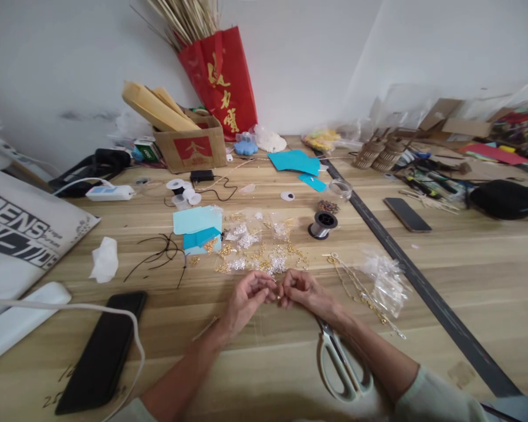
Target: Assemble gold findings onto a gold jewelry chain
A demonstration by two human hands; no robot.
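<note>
My left hand [250,295] and my right hand [303,290] are close together over the wooden table, fingertips nearly meeting. Both are closed, with fingers pinched around something too small to make out; a tiny bright piece shows between them. Just beyond my hands lie gold beads [224,251] and silver beads [277,262] on clear plastic bags. White-handled scissors [341,366] lie beneath my right forearm, their blades partly hidden. To the right of my right hand are gold chains [356,284] beside crumpled clear bags [385,284].
Black cords [165,255], blue sheets [198,221] and a black power bank [103,351] lie at left. A wire spool [322,225] stands beyond my right hand. A phone [407,214] lies past the dark strip [422,293]. A cardboard box [193,146] stands at the back.
</note>
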